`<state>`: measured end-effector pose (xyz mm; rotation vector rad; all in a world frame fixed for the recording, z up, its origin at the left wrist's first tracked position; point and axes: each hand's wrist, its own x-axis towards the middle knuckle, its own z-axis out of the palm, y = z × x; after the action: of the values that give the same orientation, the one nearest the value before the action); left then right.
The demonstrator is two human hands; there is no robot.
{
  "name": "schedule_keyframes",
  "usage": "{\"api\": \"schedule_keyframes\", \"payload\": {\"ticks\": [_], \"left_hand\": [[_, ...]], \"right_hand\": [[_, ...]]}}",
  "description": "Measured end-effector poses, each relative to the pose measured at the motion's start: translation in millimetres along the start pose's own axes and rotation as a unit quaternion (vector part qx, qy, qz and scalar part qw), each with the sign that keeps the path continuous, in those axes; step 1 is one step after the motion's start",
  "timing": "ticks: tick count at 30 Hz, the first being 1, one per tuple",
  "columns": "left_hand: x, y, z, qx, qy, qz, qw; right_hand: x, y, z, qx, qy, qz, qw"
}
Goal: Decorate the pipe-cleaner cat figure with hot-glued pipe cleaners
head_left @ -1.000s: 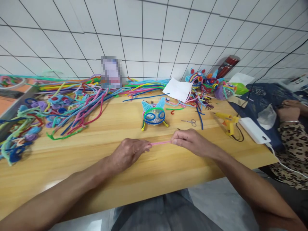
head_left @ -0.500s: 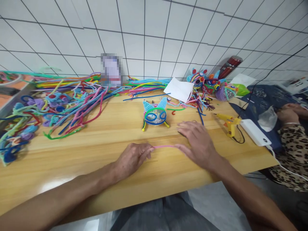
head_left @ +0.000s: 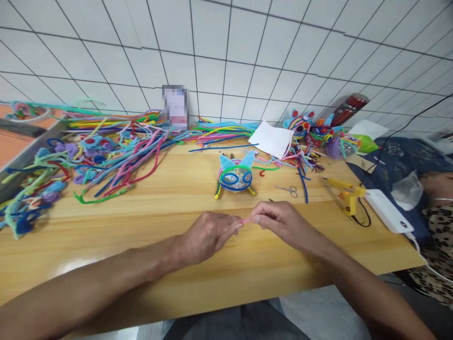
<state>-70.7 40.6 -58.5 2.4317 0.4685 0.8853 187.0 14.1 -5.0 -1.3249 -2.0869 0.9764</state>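
A short stretch of pink pipe cleaner (head_left: 247,220) shows between my two hands, low over the wooden table (head_left: 141,236). My left hand (head_left: 214,234) pinches one end between thumb and fingers. The other end is pinched in my right hand (head_left: 279,222), fingers curled. Just beyond them stands a small figure (head_left: 236,178) with light blue ears, blue loops like glasses, a green band and yellow-tipped legs. Small scissors (head_left: 288,190) lie behind my right hand.
Piles of coloured pipe cleaners (head_left: 116,160) spread over the back left. White paper (head_left: 272,139) and finished figures (head_left: 313,128) sit at the back. A yellow glue gun (head_left: 347,193) and white power bank (head_left: 389,211) lie right, near a person's patterned sleeve (head_left: 440,231).
My right hand has moved in from spread fingers to a pinch on the pink pipe cleaner, close to my left hand. The scissors now show. The whole view has shifted slightly.
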Motion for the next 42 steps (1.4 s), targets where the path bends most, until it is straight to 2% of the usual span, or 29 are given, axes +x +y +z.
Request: {"api": "schedule_keyframes", "payload": {"ticks": [4, 7, 10, 16, 19, 25, 27, 31, 34, 38, 42], "left_hand": [[-1, -11, -4.9, 0.145, 0.021, 0.088, 0.985], [-3, -17, -5.4, 0.183, 0.046, 0.086, 0.978], [-4, -20, -4.7, 0.124, 0.071, 0.041, 0.989], [-7, -24, -3.4, 0.063, 0.052, -0.072, 0.994], [-7, -25, -3.3, 0.053, 0.052, -0.091, 0.993], [-2, -26, -9.6, 0.037, 0.072, -0.159, 0.984], [3, -28, -15.3, 0.002, 0.107, -0.186, 0.977], [18, -40, -27.2, -0.057, 0.247, -0.231, 0.939], [31, -56, -27.4, -0.114, 0.283, -0.258, 0.917], [40, -74, -14.0, -0.188, 0.252, -0.253, 0.915], [40, -83, 0.1, -0.239, 0.246, -0.239, 0.909]], "right_hand": [[9, -3, 0, 0.074, -0.059, 0.054, 0.994], [10, -4, 4, 0.045, -0.035, 0.046, 0.997], [11, -5, 9, -0.019, 0.015, 0.006, 1.000], [17, -8, 13, -0.140, 0.129, -0.125, 0.974], [20, -10, 13, -0.174, 0.147, -0.154, 0.962], [33, -7, 6, -0.218, 0.147, -0.161, 0.951], [41, -5, -1, -0.223, 0.166, -0.162, 0.947], [61, 0, -18, -0.248, 0.230, -0.163, 0.927], [75, 4, -26, -0.265, 0.231, -0.161, 0.922], [85, 9, -27, -0.274, 0.207, -0.174, 0.923], [89, 10, -26, -0.289, 0.188, -0.178, 0.922]]}}
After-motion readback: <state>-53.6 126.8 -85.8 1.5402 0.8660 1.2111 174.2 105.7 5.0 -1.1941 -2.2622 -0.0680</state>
